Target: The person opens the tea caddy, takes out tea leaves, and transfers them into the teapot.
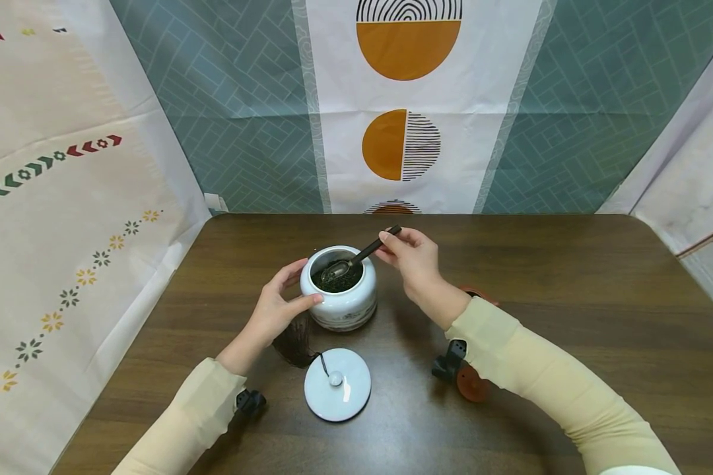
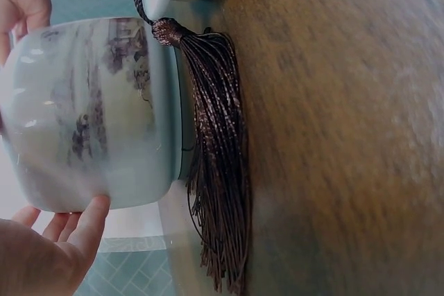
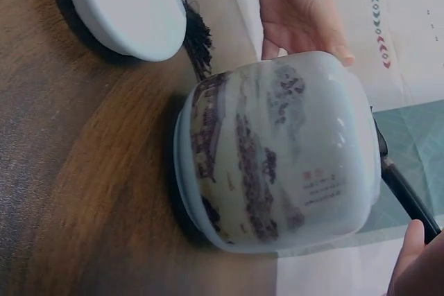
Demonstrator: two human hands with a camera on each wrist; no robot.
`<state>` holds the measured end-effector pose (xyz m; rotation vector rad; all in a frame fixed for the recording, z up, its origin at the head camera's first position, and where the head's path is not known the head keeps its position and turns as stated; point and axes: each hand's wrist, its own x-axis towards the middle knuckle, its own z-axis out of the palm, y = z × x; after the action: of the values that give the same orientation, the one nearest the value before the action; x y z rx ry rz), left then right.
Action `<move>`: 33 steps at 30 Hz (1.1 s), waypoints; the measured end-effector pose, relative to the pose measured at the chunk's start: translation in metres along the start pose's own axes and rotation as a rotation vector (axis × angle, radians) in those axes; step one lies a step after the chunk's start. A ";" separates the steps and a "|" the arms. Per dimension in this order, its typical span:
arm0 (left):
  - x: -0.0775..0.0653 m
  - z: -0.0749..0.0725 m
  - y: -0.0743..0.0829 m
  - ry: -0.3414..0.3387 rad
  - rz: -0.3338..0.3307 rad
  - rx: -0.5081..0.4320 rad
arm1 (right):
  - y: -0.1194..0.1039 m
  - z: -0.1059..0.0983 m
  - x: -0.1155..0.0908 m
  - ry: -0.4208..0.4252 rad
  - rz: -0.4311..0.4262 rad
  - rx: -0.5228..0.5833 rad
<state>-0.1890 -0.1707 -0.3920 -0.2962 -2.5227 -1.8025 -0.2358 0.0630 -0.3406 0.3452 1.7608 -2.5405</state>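
Note:
A white porcelain jar (image 1: pixel 339 307) with a painted landscape stands on the table, dark loose tea leaves (image 1: pixel 340 282) inside. My left hand (image 1: pixel 278 302) holds the jar's left side, its thumb at the front near the rim and its fingers behind. From the right, my right hand (image 1: pixel 412 258) pinches the dark handle of a spoon (image 1: pixel 365 253). The spoon slants down over the rim, its bowl at the leaves. In the right wrist view the same handle (image 3: pixel 409 195) rises beyond the jar's mouth.
The jar's white lid (image 1: pixel 347 392), with a knob and a dark brown tassel (image 2: pixel 218 123), lies in front of the jar. A reddish-brown round thing (image 1: pixel 472 384) is partly hidden under the right forearm. Another reddish edge (image 1: pixel 480 291) shows behind that arm.

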 end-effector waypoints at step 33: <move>-0.001 -0.001 0.002 -0.013 -0.025 0.026 | -0.059 -0.070 -0.031 -0.087 0.018 0.247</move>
<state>-0.1876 -0.1714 -0.3896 -0.2774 -2.5681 -1.7809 -0.2034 0.1458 -0.3040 0.2507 1.4123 -2.7193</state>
